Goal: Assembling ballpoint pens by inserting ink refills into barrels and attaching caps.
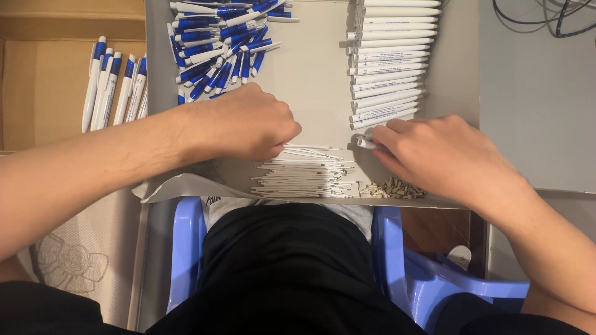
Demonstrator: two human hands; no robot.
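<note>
Fingers [380, 138] of the right hand [437, 158] pinch a white plastic pen barrel [366, 143] beside the barrel row [388, 62] — the left hand [248, 124] curls closed over thin white refill tubes [304, 174] — parts sorted for reach on the grey worktop [310, 74].

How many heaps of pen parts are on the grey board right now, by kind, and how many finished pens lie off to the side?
Blue-and-white part heap: 1
White barrel row: 1
Thin refill heap: 1
Small spring heap: 1
Finished pens on the cardboard: about 7
Total: 4 heaps, about 7 pens
</note>
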